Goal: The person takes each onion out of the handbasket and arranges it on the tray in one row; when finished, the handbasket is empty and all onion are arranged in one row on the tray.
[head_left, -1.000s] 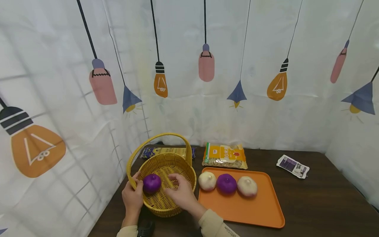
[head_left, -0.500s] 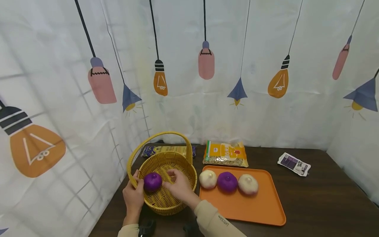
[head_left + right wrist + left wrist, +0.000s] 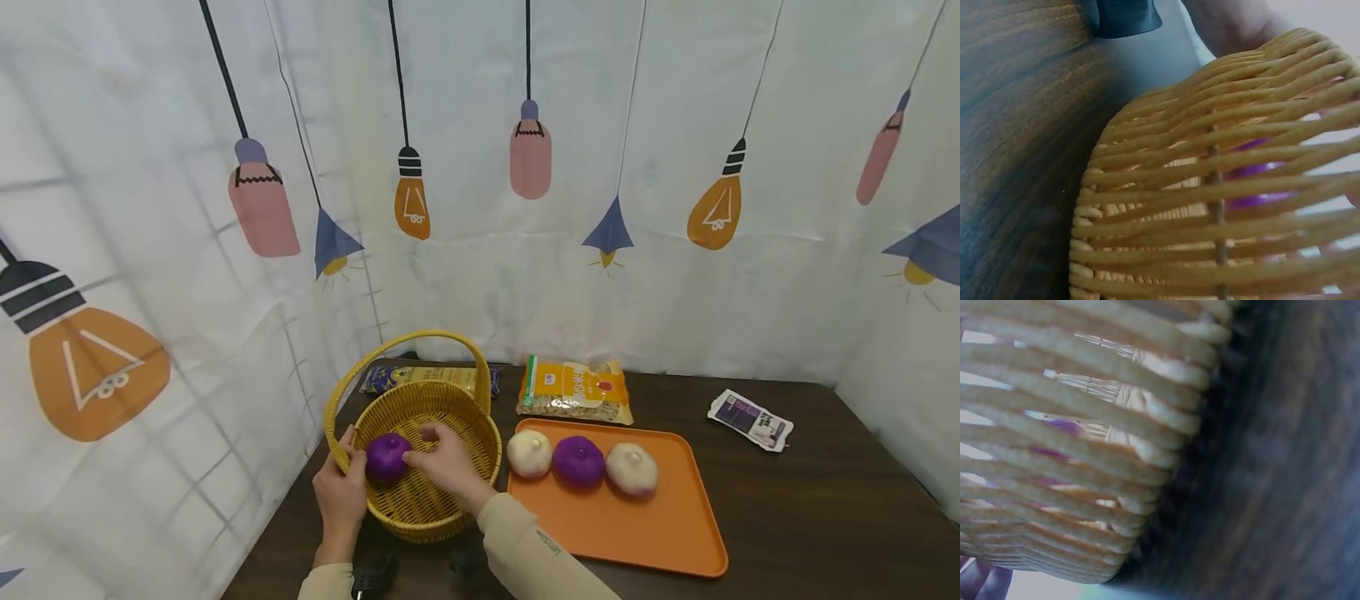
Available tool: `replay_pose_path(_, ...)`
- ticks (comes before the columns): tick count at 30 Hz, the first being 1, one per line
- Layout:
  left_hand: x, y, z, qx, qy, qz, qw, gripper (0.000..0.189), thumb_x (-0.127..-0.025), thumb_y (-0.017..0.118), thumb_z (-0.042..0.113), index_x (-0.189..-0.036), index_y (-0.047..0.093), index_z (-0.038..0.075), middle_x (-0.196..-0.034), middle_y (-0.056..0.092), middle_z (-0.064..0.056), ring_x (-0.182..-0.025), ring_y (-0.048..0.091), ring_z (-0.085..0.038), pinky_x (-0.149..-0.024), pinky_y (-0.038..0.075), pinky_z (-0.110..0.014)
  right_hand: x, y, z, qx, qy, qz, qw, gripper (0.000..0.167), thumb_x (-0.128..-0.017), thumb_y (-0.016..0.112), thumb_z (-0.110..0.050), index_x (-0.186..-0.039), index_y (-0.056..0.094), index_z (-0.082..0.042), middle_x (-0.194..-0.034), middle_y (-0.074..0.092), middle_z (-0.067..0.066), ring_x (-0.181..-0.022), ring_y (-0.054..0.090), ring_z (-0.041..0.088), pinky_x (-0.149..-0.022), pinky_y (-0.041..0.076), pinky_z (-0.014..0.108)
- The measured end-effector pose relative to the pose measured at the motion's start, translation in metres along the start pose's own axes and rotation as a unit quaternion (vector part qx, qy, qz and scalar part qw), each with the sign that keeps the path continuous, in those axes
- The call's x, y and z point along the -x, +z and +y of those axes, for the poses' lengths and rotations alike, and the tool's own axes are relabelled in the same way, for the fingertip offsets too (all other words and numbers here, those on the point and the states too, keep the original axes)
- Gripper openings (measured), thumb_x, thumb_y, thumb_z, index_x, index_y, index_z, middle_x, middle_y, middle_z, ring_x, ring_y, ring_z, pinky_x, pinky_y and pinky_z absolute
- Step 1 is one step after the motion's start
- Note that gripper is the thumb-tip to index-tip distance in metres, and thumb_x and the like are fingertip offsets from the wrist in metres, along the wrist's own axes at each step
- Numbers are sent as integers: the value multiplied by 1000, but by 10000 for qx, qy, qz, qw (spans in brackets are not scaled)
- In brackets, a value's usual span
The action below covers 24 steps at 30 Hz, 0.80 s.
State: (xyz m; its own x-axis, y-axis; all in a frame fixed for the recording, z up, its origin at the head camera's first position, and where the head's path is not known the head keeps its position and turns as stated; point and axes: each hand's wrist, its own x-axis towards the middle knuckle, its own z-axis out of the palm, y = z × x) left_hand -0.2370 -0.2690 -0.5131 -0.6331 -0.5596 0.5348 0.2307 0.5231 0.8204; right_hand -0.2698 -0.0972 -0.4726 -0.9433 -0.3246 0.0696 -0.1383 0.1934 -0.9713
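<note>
A round yellow wicker basket (image 3: 431,396) with a tall hoop handle stands at the left of the table. My left hand (image 3: 341,496) grips its left rim by the foot of the handle. Inside, against the left wall, lies a glossy purple onion (image 3: 387,457). Over the basket's middle is my right hand (image 3: 450,468), fingers loosely bent, the thumb and fingertips at the onion's right side. Both wrist views look through the weave, where purple patches of the onion show; the left wrist view catches only some fingers (image 3: 988,581) at its lower left corner.
Right of the basket, an orange tray (image 3: 637,537) bears two whitish bulbs (image 3: 632,468) and another purple onion (image 3: 578,462). Behind lie a yellow bag of grain (image 3: 575,392) and a blue-and-yellow packet (image 3: 382,379). A small white-and-purple packet (image 3: 750,421) lies far right.
My right hand has moved left across the basket, closing the gap to the purple onion. The left hand keeps its place on the rim. The view has shifted slightly.
</note>
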Motion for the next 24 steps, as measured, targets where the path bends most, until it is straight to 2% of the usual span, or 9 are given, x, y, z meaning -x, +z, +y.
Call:
replay_pose_path(5,-1,-4,2,-48,-49,-40,10000,30,-90,61,2,-118,69,2,-123,66,-15,-49,30,-4,-55,30,-18,-7,9,-3,249,78,73,9996,53,-82,77,-24,-127,58,-6,-122,58,11,-95,54,17,-81,50,37)
replay_pose_path(8,0,-4,2,7,-12,-63,10000,28,-90,61,2,-116,69,0,-124,66,-15,-51,34,-5,-57,31,-15,-9,11,-4,534,41,186,9984,52,-81,78,-24,-126,59,-6,-121,58,11,-100,55,21,-84,49,41)
replay_pose_path(12,4,-1,1,100,-68,-63,9999,20,-89,60,-1,-105,70,-5,-127,64,-13,-80,62,-15,-66,37,-8,-8,12,-3,1038,-148,127,9944,56,-81,78,-25,-128,56,-4,-124,55,12,-112,54,29,-92,47,46)
replay_pose_path(14,5,0,1,78,-112,-30,9999,21,-88,61,-2,-106,70,-5,-128,64,-13,-98,62,-18,-72,37,-5,-8,13,-2,1286,-236,27,9914,60,-82,78,-27,-132,54,-3,-128,53,13,-118,52,31,-96,45,47)
replay_pose_path(15,5,0,0,46,-127,-4,9999,24,-88,61,-2,-110,70,-4,-127,64,-12,-99,62,-18,-73,37,-5,-9,14,-2,1378,-252,-22,9901,62,-82,78,-28,-133,52,-4,-130,52,13,-121,51,31,-97,45,47)
replay_pose_path(17,4,-1,0,3,-126,21,9999,24,-88,61,-1,-110,70,-4,-126,65,-13,-83,61,-15,-68,37,-7,-11,15,0,1547,-213,-91,9877,66,-82,77,-32,-136,50,-5,-135,50,13,-125,49,31,-100,43,47)
replay_pose_path(20,1,-2,-1,29,-114,27,9999,22,-88,62,0,-108,70,-2,-116,69,-15,-58,44,-7,-59,34,-13,-17,17,2,1710,-94,-183,9850,72,-82,77,-36,-140,47,-6,-141,48,13,-129,46,31,-103,41,47)
replay_pose_path(21,0,-1,0,71,-110,-1,9999,16,-88,62,0,-102,70,-3,-112,70,-16,-54,36,-7,-56,32,-16,-19,17,3,1744,-29,-211,9844,74,-82,77,-37,-142,46,-7,-142,47,13,-130,46,31,-103,40,47)
replay_pose_path(24,0,0,0,114,-118,-75,9998,11,-88,62,0,-96,69,-3,-113,69,-16,-51,33,-5,-53,31,-17,-22,16,5,1751,102,-317,9840,79,-80,78,-38,-144,43,-7,-144,46,13,-133,44,32,-105,39,48)
